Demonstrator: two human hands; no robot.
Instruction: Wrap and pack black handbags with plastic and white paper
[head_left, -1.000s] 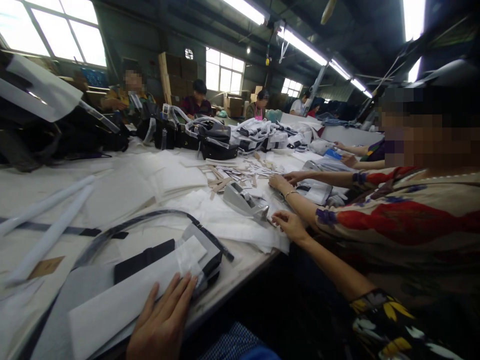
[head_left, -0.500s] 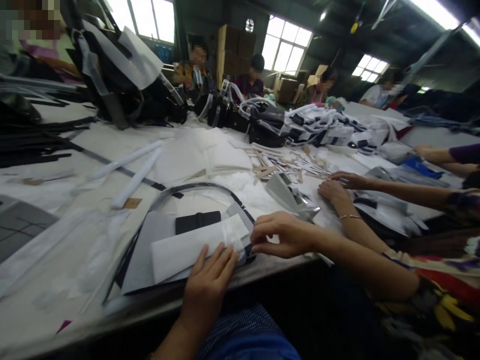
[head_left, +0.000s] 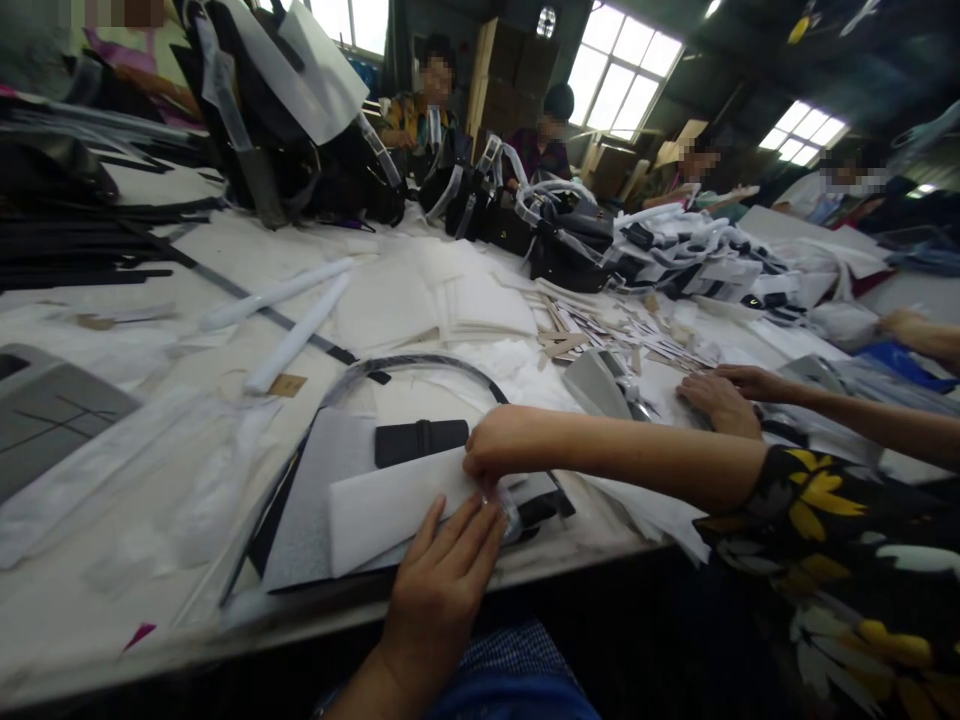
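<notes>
A grey handbag panel (head_left: 307,510) lies on the table near its front edge, with a dark curved handle (head_left: 420,362) arching behind it. On the panel rest a black strap tab (head_left: 420,440) and a folded white padding sheet (head_left: 397,500). My left hand (head_left: 450,565) lies flat with fingers stretched over the sheet's lower right part. Just above those fingertips, my right hand (head_left: 499,440) is closed, fingers bent down at the sheet's right end. Clear crinkled plastic (head_left: 511,515) shows beside both hands. Whatever the right fingers pinch is hidden.
Thin white sheets (head_left: 480,305) and cardboard strips (head_left: 600,325) lie behind the panel. Black handbags (head_left: 570,250) stand farther back. A co-worker's hands (head_left: 724,395) work at the right. A grey box-like piece (head_left: 60,415) and white tubes (head_left: 300,330) lie left.
My right hand has moved left and over the white sheet's right end, its fingers closing. My left hand stays on the sheet. The whole view has shifted, with things now farther right.
</notes>
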